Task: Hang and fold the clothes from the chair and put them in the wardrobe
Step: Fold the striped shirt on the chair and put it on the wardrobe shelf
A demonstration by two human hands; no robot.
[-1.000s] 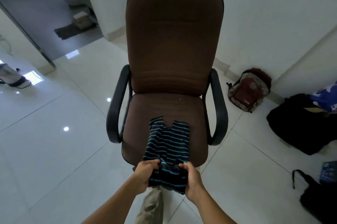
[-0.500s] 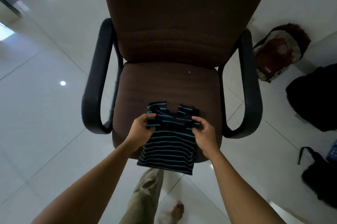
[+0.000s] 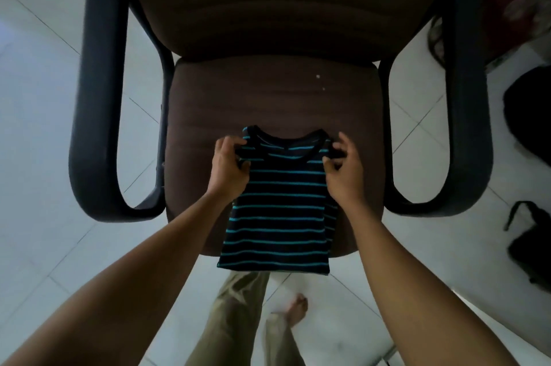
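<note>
**Hands move up to the shirt's shoulders**

Since half a second ago both hands have shifted to the top corners of the striped shirt (image 3: 280, 213). Its collar, then a narrow notch, now lies in a smooth open curve. The left hand (image 3: 228, 167) grips the left shoulder with its fingers curled round a bunch of cloth. The right hand (image 3: 343, 170) pinches the right shoulder between thumb and fingertips, the other fingers spread.

The shirt runs from the hands back toward the person. It is folded into a narrow rectangle of dark knit with thin teal stripes and lies flat on the front half of the chair seat (image 3: 268, 97), with its hem hanging over the front edge. The seat is padded brown fabric with two pale specks. Smooth black looped armrests (image 3: 95, 115) flank it, over glossy white floor tiles (image 3: 44, 201). A red backpack (image 3: 507, 10) lies at the right.
</note>
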